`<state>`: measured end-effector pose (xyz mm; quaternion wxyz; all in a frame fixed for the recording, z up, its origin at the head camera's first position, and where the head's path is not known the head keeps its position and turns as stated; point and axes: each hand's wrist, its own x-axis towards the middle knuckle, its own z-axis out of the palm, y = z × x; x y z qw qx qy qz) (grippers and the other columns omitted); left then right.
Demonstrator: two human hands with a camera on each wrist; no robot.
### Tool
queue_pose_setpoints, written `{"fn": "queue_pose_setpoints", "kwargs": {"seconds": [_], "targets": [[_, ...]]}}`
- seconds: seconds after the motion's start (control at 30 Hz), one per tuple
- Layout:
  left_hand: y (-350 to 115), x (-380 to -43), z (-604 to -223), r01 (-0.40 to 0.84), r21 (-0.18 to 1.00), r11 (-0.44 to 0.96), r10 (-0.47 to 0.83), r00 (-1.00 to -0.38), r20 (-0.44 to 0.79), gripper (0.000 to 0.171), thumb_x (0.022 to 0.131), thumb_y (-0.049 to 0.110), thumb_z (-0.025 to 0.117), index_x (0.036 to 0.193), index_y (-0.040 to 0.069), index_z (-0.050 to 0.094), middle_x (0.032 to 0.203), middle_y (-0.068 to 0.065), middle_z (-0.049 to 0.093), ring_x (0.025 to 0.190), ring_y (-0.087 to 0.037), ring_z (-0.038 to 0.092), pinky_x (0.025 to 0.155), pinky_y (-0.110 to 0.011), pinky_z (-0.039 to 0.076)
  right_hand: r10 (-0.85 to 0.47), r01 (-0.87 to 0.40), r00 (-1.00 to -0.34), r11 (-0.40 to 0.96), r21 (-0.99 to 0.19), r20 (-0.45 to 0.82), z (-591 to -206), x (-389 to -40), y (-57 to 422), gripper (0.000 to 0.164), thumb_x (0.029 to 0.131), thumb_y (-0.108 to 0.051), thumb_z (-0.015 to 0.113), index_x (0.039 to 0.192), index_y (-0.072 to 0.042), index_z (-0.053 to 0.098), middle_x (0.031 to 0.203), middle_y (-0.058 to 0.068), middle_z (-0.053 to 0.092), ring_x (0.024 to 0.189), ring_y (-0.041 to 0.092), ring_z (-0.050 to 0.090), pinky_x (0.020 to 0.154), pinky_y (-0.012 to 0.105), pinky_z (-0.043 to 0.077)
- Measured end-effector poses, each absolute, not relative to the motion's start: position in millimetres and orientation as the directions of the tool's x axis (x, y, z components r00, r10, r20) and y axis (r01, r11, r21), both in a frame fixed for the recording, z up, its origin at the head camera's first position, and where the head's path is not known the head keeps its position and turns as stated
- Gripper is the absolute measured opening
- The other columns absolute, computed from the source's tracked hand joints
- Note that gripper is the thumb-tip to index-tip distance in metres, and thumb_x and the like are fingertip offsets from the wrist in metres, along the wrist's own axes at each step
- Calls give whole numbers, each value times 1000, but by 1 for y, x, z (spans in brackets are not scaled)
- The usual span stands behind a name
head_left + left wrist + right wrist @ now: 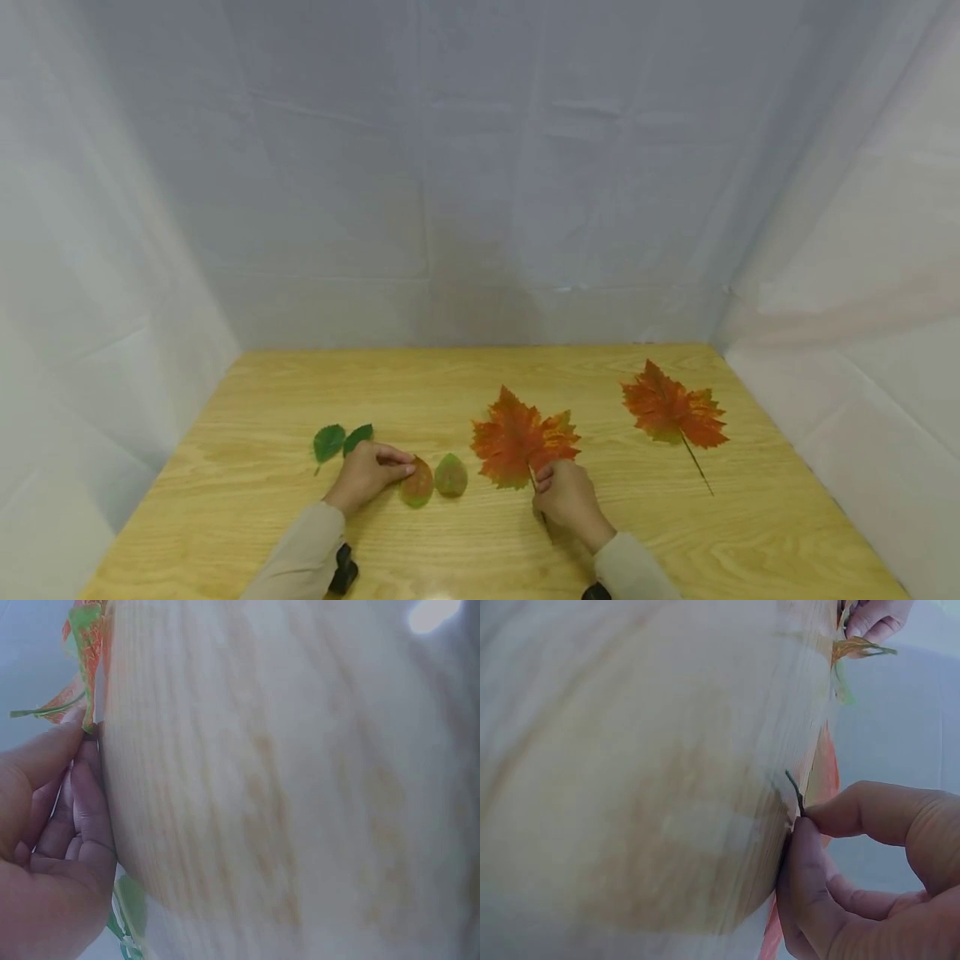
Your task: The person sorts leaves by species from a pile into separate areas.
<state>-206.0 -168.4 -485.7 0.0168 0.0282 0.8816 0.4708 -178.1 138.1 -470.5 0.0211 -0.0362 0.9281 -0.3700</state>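
My left hand (pixel 371 473) pinches the edge of a small round brown-green leaf (pixel 417 485) between thumb and fingers. In the left wrist view, the fingertips (pixel 85 735) meet at that leaf's tip, close to the tabletop. A similar small yellow-green leaf (pixel 451 477) lies just right of it. My right hand (pixel 566 497) grips the thin dark stem (pixel 545 527) of an orange-red maple leaf (pixel 513 437). Seen from the right wrist, the stem's end (pixel 793 789) sticks out between thumb and finger; the other fingers curl beneath.
A green leaf pair (pixel 328 443) lies left of my left hand, partly covered by it. Another orange maple leaf (pixel 671 408) with a long stem lies at the right. White sheeting (pixel 480 183) encloses the wooden table (pixel 262 500) at the back and sides.
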Motion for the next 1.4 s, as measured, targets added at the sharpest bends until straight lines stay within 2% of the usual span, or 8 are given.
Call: {"fn": "queue_pose_setpoints", "kwargs": {"seconds": [0.3, 0.4, 0.6, 0.73, 0.93, 1.2, 1.4], "targets": [[-168, -206, -485, 25, 830, 557, 61, -998, -10, 9, 79, 9, 77, 88, 7, 76, 91, -7, 73, 88, -20, 67, 82, -38, 53, -53, -46, -998, 669, -742, 14, -473, -180, 144, 17, 64, 3, 69, 81, 0, 66, 68, 0, 62, 63, 12, 56, 56, 28, 47], [-167, -206, -484, 25, 825, 564, 61, -998, -12, 9, 79, 10, 77, 87, 7, 76, 92, -6, 73, 88, -20, 66, 82, -38, 53, -41, -15, -999, 637, -770, -14, -471, -181, 146, 19, 65, 3, 68, 84, 2, 66, 70, 3, 64, 64, 13, 59, 57, 29, 48], [-167, -205, -484, 11, 831, 556, 55, -998, -23, 9, 79, 10, 77, 87, 6, 76, 91, -6, 73, 88, -20, 66, 82, -39, 52, -36, 61, -994, 571, -818, -99, -467, -185, 154, 13, 76, 0, 67, 88, 3, 69, 80, 7, 67, 71, 17, 61, 60, 32, 51], [-167, -205, -483, 10, 832, 554, 57, -998, -26, 9, 79, 10, 77, 88, 6, 76, 92, -6, 73, 88, -20, 66, 82, -38, 52, -2, 85, -994, 573, -815, -106, -463, -191, 168, 9, 81, -1, 66, 88, 2, 72, 85, 7, 68, 77, 19, 60, 63, 33, 50], [-167, -206, -482, 12, 832, 555, 63, -998, -28, 10, 79, 10, 77, 88, 6, 76, 92, -6, 73, 88, -19, 66, 82, -37, 52, 73, 121, -993, 556, -822, -97, -459, -208, 196, 14, 84, -3, 67, 93, 6, 72, 88, 12, 69, 76, 20, 61, 62, 32, 50], [-167, -205, -482, 11, 827, 562, 52, -998, -23, 9, 79, 9, 77, 87, 7, 76, 91, -6, 73, 87, -20, 66, 83, -40, 52, 139, 221, -975, 494, -841, -174, -467, -230, 221, 18, 88, -4, 63, 100, 9, 69, 94, 18, 69, 72, 19, 65, 64, 33, 55], [-167, -206, -484, 19, 821, 570, 56, -998, -15, 9, 79, 9, 77, 87, 7, 76, 91, -6, 73, 86, -19, 67, 82, -39, 52, 146, 223, -974, 472, -853, -174, -475, -238, 222, 17, 85, -3, 66, 97, 9, 70, 93, 19, 69, 72, 17, 64, 64, 32, 55]]}}
